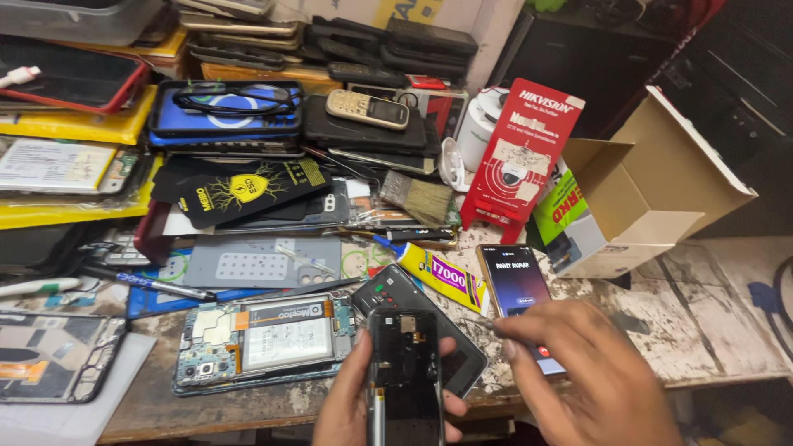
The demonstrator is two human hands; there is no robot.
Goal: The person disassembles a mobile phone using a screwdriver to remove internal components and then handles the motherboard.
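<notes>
My left hand (347, 405) grips a dark opened phone body (405, 372) upright near the bench's front edge, its inner side facing me. My right hand (591, 372) hovers just right of it, fingers pinched together, its fingertips over the lower end of a lit smartphone (512, 285) lying on the bench. Whether the pinch holds anything I cannot tell. Behind the held body lies a black phone back cover (392, 293). A disassembled phone with exposed battery and board (264, 339) lies to the left. A yellow glue tube (438, 272) lies between cover and lit phone.
The worn bench (710, 330) is crowded: stacked phones and cases (227, 116) at the back, a small keypad phone (368, 107), a brush (417, 198), a red carton (520, 157), an open cardboard box (652, 190), a pen (153, 285), a phone frame (54, 355) at left.
</notes>
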